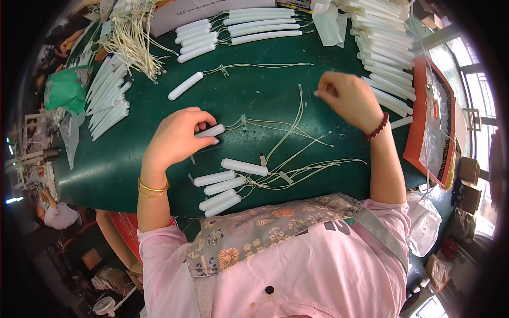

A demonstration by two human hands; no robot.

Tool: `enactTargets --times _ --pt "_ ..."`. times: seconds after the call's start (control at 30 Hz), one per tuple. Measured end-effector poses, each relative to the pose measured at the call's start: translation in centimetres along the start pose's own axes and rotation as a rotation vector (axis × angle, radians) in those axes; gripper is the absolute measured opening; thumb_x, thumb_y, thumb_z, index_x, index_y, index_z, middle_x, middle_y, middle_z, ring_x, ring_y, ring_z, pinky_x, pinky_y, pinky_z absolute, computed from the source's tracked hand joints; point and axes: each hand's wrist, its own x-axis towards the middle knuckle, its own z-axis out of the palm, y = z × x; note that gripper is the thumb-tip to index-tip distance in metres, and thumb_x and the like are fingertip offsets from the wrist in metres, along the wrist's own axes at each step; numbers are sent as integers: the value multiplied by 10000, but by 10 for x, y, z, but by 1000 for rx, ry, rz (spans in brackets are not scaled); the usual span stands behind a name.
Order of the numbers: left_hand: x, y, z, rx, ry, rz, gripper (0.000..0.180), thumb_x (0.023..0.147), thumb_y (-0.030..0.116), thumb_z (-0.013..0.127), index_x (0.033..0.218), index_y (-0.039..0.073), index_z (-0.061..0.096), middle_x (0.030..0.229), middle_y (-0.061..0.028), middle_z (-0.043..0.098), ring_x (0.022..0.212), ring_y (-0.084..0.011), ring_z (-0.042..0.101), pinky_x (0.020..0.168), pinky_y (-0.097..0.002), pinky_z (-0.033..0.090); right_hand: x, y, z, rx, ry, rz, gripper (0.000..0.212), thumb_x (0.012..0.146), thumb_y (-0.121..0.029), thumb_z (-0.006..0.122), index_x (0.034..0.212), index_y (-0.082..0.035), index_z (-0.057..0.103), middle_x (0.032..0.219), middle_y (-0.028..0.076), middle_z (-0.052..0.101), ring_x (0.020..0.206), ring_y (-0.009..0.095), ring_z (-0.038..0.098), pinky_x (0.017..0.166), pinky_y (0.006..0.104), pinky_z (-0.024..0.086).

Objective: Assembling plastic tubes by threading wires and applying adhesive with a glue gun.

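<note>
Looking down through the head camera, the left hand [177, 135] is curled over a short white tube [210, 131] near the middle of the green bench [116, 164], thumb and fingers closed round its left end, the right end poking out. Thin pale wires [289, 132] run from that tube rightward across the bench. The right hand [347, 98] is raised above the surface toward the right side, fingers pinched nearly shut on what seems to be the far end of a wire; the pinched piece itself is too small to make out.

Just in front of the person, near the bench's near edge, lie several more finished tubes [222, 188], their leads crossing in a loose tangle [297, 169]. Stacks of longer white tubes [384, 47] line the far-right corner, others [108, 98] the left edge, and an orange-rimmed tray [419, 106] stands at the right edge.

The likely trouble is the wire: pulled taut between the two hands, it could snag in the tangle and drag neighbouring tubes toward the near edge, or a hard tug might pull the lead out of the held tube. The loose pinch could also let the wire end slip.
</note>
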Motion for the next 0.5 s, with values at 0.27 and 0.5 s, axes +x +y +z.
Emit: enactTargets --times 0.27,0.5 --pt "66 25 9 -92 433 290 155 920 130 780 1037 31 756 1023 -94 705 892 -295 691 798 -378 549 1 55 -36 -100 229 84 141 893 -118 737 1020 -56 732 943 103 749 857 297 726 791 395 565" --pt "145 47 32 -32 361 553 253 901 127 788 1140 46 759 1111 -115 713 1065 -319 694 951 -389 556 -35 73 -65 -253 14 309 195 824 -141 806 999 -80 745 882 102 730 855 304 725 788 417 564"
